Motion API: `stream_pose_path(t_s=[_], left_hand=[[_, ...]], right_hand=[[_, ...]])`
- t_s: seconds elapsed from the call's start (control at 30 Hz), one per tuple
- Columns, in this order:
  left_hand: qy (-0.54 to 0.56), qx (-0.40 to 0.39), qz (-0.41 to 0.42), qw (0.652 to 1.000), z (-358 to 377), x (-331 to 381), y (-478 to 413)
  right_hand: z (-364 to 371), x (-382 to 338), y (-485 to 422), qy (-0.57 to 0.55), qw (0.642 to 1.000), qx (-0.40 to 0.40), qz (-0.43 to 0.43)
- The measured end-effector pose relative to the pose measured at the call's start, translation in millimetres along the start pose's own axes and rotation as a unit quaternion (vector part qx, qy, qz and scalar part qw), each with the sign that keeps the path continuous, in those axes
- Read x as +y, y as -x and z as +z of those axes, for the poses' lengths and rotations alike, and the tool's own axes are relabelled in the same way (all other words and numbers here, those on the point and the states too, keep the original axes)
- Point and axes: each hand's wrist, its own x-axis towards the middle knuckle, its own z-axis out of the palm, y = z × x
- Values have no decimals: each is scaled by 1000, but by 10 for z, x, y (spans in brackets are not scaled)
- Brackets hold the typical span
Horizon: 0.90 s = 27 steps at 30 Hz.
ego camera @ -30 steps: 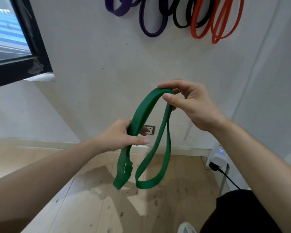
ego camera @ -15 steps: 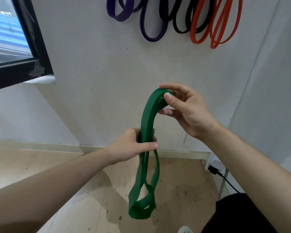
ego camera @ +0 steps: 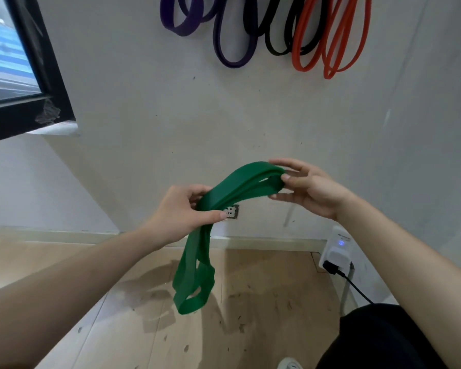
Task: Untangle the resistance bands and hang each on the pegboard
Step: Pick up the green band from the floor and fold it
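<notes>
- Head view, looking down at both hands in front of a pale wall (ego camera: 149,107): the person holds a green resistance band (ego camera: 240,183) in the air between the hands.
- Left hand (ego camera: 179,211): it grips the band's gathered strands. The thumb lies across the front and the fingers curl round behind.
- Right hand (ego camera: 313,189): it sits higher and to the right, and pinches the folded end of the band between the thumb and the fingertips. The other fingers are loosely spread.
- Green band: it is doubled into several flat strands. They arch from the right hand down to the left hand, then drop below the left hand in overlapping loops that hang above the wooden floor (ego camera: 264,310).
- Wall, top edge: purple bands (ego camera: 233,58), black bands (ego camera: 276,50) and orange-red bands (ego camera: 330,54) hang side by side in long loops. Their upper ends are cut off by the frame, so what holds them cannot be seen.
- Behind the green band, a wall socket (ego camera: 233,211) shows just beside the left thumb.
- Lower right: a white plug adapter (ego camera: 337,249) with a small blue light, and a black cable (ego camera: 357,288) leading from it.
- Upper left: a black window frame (ego camera: 51,75).
- Bottom right: a dark trouser leg (ego camera: 378,339) and the tip of a pale shoe (ego camera: 289,364).
</notes>
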Motion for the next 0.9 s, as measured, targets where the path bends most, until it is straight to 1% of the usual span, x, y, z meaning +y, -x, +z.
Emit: stream_pose_path(t_s=[0.03, 0.13, 0.17, 0.23, 0.27, 0.33, 0.4, 0.43, 0.5, 0.6, 0.67, 0.8, 0.9], left_hand=[[3, -3, 0, 1000, -18, 9, -2], [-4, -8, 8, 1000, -57, 16, -9], [-12, -8, 9, 1000, -66, 17, -13], [-26, -9, 11, 1000, -88, 13, -25], [-31, -14, 14, 999, -102, 8, -29], [-46, -37, 28, 998, -121, 3, -25], [-59, -61, 42, 996, -127, 14, -12], [-58, -69, 46, 995, -127, 30, -6], [-52, -77, 51, 994, -131, 54, 5], [-53, -82, 47, 994, -161, 44, 21], [-52, -93, 39, 994, -175, 20, 43], [-48, -110, 13, 993, -150, -30, 67], [-54, -123, 28, 991, -131, -34, 64]], right_hand=[[-23, 36, -7, 25, 999, -12, 21], [-23, 101, -27, 179, 982, -34, 49], [9, 99, -27, 216, 975, -35, 40], [142, 36, -1, 282, 959, -33, -7], [244, -6, 17, 327, 943, -38, -37], [476, -34, 38, 429, 898, -74, -70], [711, 17, 31, 507, 851, -120, -73], [801, 59, 18, 523, 839, -133, -70], [901, 132, -29, 524, 838, -137, -67], [914, 109, -70, 506, 851, -126, -63], [894, 64, -57, 502, 853, -126, -61], [865, -27, 14, 492, 859, -118, -86], [867, -66, 35, 458, 875, -111, -114]])
